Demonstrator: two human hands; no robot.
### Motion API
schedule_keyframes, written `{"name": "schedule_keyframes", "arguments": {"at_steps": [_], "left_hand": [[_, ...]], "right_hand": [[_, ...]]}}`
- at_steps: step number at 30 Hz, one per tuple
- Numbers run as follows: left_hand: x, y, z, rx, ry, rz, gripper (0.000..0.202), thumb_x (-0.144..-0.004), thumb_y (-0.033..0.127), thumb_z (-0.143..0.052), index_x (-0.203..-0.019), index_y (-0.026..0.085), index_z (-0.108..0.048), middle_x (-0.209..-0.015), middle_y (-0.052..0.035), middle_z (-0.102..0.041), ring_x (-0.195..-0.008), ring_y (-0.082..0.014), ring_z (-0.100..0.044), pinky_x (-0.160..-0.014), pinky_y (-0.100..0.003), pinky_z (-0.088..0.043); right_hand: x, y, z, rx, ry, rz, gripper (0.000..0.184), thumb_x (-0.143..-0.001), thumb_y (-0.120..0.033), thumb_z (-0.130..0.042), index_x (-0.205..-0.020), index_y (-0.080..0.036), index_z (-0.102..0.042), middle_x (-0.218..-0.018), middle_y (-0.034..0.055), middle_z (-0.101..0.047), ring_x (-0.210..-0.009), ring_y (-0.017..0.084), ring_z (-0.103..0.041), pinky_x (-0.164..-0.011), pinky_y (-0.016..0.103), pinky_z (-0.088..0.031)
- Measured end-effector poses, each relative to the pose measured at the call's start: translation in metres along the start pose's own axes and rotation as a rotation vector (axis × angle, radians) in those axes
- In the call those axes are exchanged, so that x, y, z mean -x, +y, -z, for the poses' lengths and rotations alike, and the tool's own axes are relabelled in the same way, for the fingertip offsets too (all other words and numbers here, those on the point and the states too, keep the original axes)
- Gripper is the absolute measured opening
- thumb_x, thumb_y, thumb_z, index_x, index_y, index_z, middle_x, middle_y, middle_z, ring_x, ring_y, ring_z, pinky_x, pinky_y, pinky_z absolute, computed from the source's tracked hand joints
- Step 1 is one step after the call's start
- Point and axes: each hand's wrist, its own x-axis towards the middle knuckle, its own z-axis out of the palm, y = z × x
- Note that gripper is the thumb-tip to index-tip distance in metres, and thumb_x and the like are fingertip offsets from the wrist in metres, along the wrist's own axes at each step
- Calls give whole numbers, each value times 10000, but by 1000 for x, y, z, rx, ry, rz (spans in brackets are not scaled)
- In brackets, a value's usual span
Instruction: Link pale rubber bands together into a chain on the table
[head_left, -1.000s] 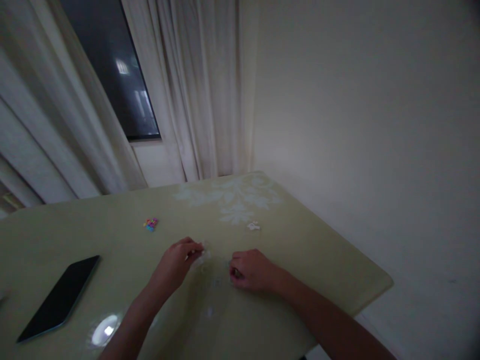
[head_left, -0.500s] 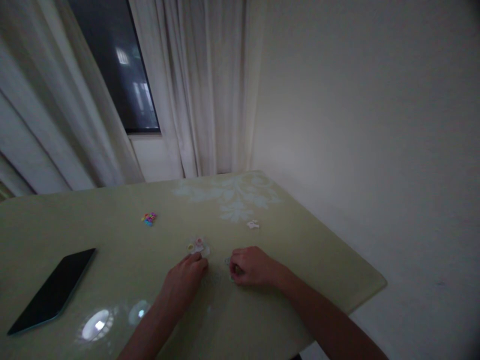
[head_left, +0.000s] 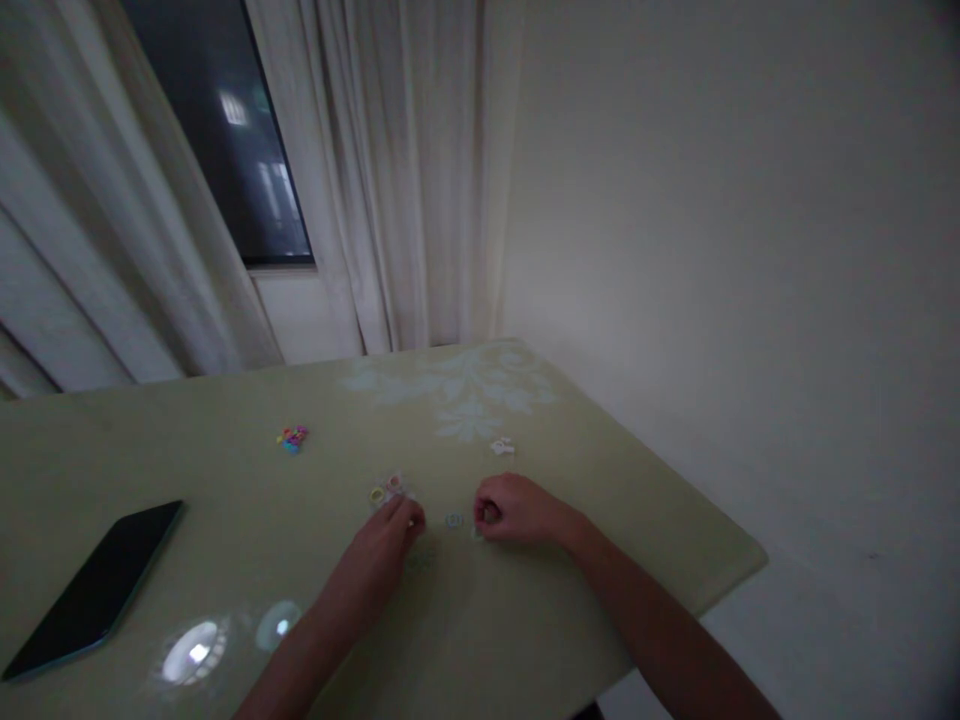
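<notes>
Head view: the left hand (head_left: 379,543) keeps its fingers bunched beside a yellow ring (head_left: 376,494) on the table (head_left: 487,620); the right hand (head_left: 519,508) curls near a small greyish piece (head_left: 454,521) — whether either holds anything, I cannot tell.

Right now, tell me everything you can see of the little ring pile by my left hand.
The ring pile lies on the table, just beyond your left hand. One ring looks yellow, another pink, amid pale see-through pieces that look like plastic. Your fingers overlap its near edge; whether they touch it is unclear.
</notes>
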Motion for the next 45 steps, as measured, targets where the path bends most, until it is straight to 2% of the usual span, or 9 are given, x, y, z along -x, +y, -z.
{"name": "schedule_keyframes", "arguments": {"at_steps": [6, 14, 18, 22, 25, 28, 34, 38, 45], "left_hand": [[-1, 7, 6, 261, 96, 29, 178, -965, 316, -515, -849, 220, -609, -780, -22, -683, -715, -181, -628, -695, -280, -487], [-2, 6, 5, 562, 110, 117, 187, -906, 389, -659, -971, 216, -691, -903, -47, -752, -837, -203, -726, -800, -325, -562], [-4, 7, 5, 637, 141, 133, 218, -901, 418, -693, -946, 205, -708, -855, -31, -716, -774, -181, -683, -735, -293, -544], [-6, 10, 11, 769, 163, 81, 245, -928, 432, -667, -905, 190, -701, -803, -17, -669, -730, -160, -637, -694, -266, -524], [-6, 15, 20, 844, 163, 58, 251, -922, 428, -690, -875, 182, -709, -783, -12, -654, -728, -152, -620, -692, -252, -515], [-3, 18, 25, 912, 165, 95, 210, -901, 393, -740, -886, 184, -729, -795, -16, -674, -762, -152, -628, -725, -245, -517], [-1, 18, 22, 1048, 213, 143, 194, -810, 341, -846, -869, 187, -743, -845, -26, -727, -808, -156, -660, -754, -245, -545], [-1, 21, 19, 1021, 228, 179, 195, -777, 336, -862, -844, 178, -769, -776, -26, -741, -721, -146, -666, -683, -231, -549], [-2, 20, 25, 911, 295, 200, 165, -707, 307, -875, -824, 195, -844, -739, -45, -793, -658, -163, -704, -645, -246, -593]], "right_hand": [[2, -4, 3, 6, -2, -25, 148, -788, -249, -752, -915, -182, -791, -785, 18, -672, -723, 149, -563, -663, 247, -366], [1, -17, -1, 115, -84, -65, 107, -765, -217, -723, -859, -185, -764, -835, 36, -711, -739, 165, -586, -649, 262, -352], [0, -22, -2, 241, -140, -54, 124, -772, -263, -730, -866, -183, -732, -894, 59, -712, -782, 192, -600, -656, 279, -350], [-5, -32, 11, 260, -211, 3, 146, -825, -298, -718, -910, -182, -696, -948, 56, -689, -831, 199, -600, -680, 285, -365], [-14, -48, 27, 126, -105, 84, 129, -858, -273, -696, -933, -183, -642, -951, 32, -648, -837, 179, -572, -717, 280, -373], [-26, -66, 30, -177, 21, 194, 99, -873, -236, -666, -919, -193, -589, -868, -13, -572, -791, 143, -513, -707, 257, -362], [-36, -72, -5, -750, 142, 140, 137, -895, -303, -613, -893, -189, -537, -731, -57, -441, -641, 103, -362, -570, 232, -300], [-32, -65, -21, -851, 184, 107, 153, -857, -309, -652, -891, -180, -576, -695, -61, -446, -620, 102, -355, -545, 237, -281], [-35, -61, -25, -909, 251, 90, 263, -852, -412, -738, -881, -160, -670, -634, -75, -381, -579, 93, -322, -526, 244, -244]]}}
